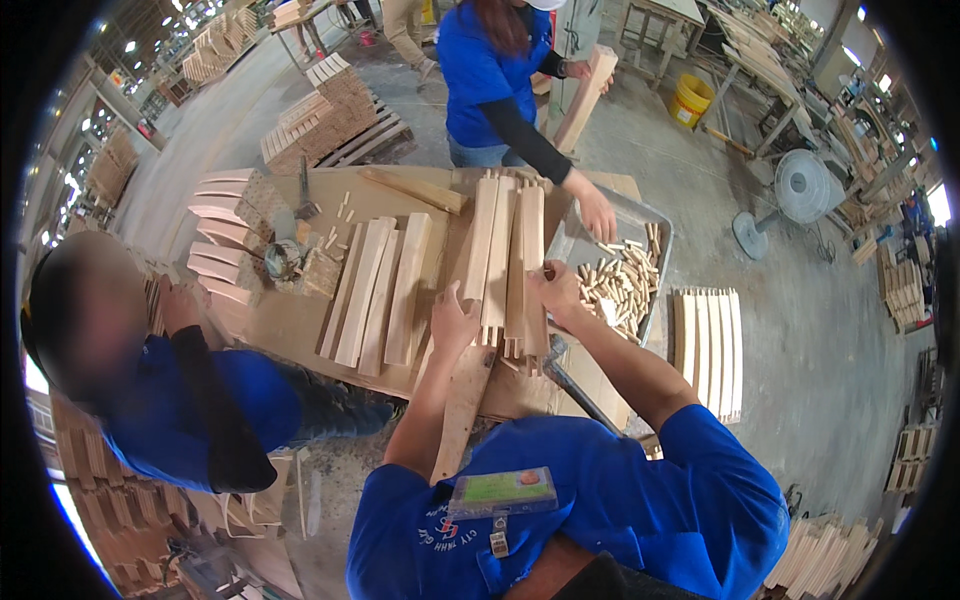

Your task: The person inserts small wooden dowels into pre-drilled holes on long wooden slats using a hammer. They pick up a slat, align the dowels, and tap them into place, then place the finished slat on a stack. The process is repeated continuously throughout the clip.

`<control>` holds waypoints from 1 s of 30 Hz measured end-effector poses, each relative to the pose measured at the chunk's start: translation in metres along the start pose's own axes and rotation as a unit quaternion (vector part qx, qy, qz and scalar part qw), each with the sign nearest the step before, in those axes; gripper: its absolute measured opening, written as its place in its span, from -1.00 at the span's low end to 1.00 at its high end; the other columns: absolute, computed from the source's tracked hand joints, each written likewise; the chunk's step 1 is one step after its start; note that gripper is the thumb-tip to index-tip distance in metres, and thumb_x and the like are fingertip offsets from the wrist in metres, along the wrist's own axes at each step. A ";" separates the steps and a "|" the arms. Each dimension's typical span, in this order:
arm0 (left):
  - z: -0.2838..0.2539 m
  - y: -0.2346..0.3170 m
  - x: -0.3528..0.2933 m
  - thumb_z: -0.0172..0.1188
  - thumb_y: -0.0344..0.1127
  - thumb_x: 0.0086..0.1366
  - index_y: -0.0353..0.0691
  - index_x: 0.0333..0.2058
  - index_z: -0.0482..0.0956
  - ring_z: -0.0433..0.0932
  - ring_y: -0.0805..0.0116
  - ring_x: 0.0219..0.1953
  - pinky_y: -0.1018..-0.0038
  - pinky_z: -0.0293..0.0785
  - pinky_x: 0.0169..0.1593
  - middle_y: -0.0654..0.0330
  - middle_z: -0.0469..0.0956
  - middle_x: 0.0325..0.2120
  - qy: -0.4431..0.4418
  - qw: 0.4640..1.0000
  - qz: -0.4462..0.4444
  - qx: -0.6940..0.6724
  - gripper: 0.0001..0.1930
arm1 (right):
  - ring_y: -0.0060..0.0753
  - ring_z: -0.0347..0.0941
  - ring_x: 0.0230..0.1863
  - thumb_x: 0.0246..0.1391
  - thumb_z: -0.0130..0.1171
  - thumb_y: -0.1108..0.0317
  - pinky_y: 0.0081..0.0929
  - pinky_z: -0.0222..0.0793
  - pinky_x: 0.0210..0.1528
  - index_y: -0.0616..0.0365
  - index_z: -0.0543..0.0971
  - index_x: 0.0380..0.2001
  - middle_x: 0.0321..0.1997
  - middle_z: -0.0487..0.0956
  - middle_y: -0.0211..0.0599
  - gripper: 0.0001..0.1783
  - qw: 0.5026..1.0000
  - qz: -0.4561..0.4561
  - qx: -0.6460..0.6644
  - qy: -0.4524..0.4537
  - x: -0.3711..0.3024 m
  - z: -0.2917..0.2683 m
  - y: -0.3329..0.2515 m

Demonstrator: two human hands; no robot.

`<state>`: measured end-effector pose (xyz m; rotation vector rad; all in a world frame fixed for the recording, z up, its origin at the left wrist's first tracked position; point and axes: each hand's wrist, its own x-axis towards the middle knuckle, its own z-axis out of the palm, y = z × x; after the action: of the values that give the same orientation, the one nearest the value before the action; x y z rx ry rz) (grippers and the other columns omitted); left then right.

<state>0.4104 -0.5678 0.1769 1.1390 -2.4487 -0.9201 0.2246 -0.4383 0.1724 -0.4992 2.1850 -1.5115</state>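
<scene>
Row of pale upright wooden slats [505, 255] stood on bench [290, 325], beside metal tray of short wooden dowels [620, 280]. Left hand [455, 318] pressed flat against slats, grip spread. Right hand [553, 290] closed on slat edge, pinching it. Risk judged: row toppled if pressed unevenly; co-worker's hand [598, 215] bumped.

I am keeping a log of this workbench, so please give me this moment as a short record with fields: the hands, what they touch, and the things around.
left hand: left hand rests on the near end of the wooden slats
right hand: right hand grips the right edge of the same slats
slats: long pale pieces, standing side by side on the workbench
beside them: loose slats lying to the left
tray: metal tray of short wooden dowels to the right
others: a co-worker's hand reaches toward the tray
</scene>
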 end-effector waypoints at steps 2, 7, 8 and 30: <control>0.004 -0.020 0.012 0.33 0.05 0.26 -0.44 0.28 0.44 0.58 -0.11 0.20 0.19 0.46 0.27 -0.24 0.60 0.12 -0.015 0.996 -0.071 -0.047 -0.22 | -0.37 0.59 -0.33 0.13 0.36 0.25 -0.33 0.50 -0.25 0.32 0.67 -0.19 -0.35 0.70 -0.18 -0.68 1.000 0.005 -0.027 -0.006 -0.003 0.018 -0.006; 0.006 -0.023 0.065 0.44 0.12 0.14 -0.56 0.14 0.53 0.65 -0.04 0.11 0.21 0.53 0.16 -0.24 0.65 0.04 -0.060 0.980 -0.128 -0.137 -0.16 | 0.05 0.67 -0.11 0.24 0.16 0.07 -0.08 0.55 0.00 0.30 0.68 -0.13 -0.22 0.70 0.14 -0.55 0.974 -0.041 -0.222 0.009 0.010 0.040 -0.010; 0.005 -0.028 0.071 0.45 0.15 0.12 -0.59 0.12 0.55 0.65 -0.06 0.11 0.21 0.54 0.15 -0.27 0.65 0.03 -0.076 0.972 -0.139 -0.174 -0.14 | 0.14 0.67 -0.05 0.26 0.11 0.04 -0.02 0.54 0.06 0.30 0.68 -0.13 -0.18 0.70 0.20 -0.52 0.962 -0.053 -0.267 0.010 0.008 0.046 -0.013; 0.000 0.009 0.082 0.57 -0.05 0.08 -0.56 0.19 0.46 0.60 0.10 0.08 0.15 0.55 0.08 -0.15 0.61 0.03 -0.155 0.924 -0.223 -0.270 -0.15 | 0.26 0.59 0.03 0.27 0.10 0.08 0.06 0.51 0.10 0.23 0.62 0.00 -0.06 0.65 0.19 -0.55 0.952 -0.043 -0.295 -0.075 0.021 0.022 -0.003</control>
<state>0.3523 -0.6262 0.1824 1.4307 -1.9428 -1.8965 0.2193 -0.4675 0.1648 -0.8729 2.4950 -0.7947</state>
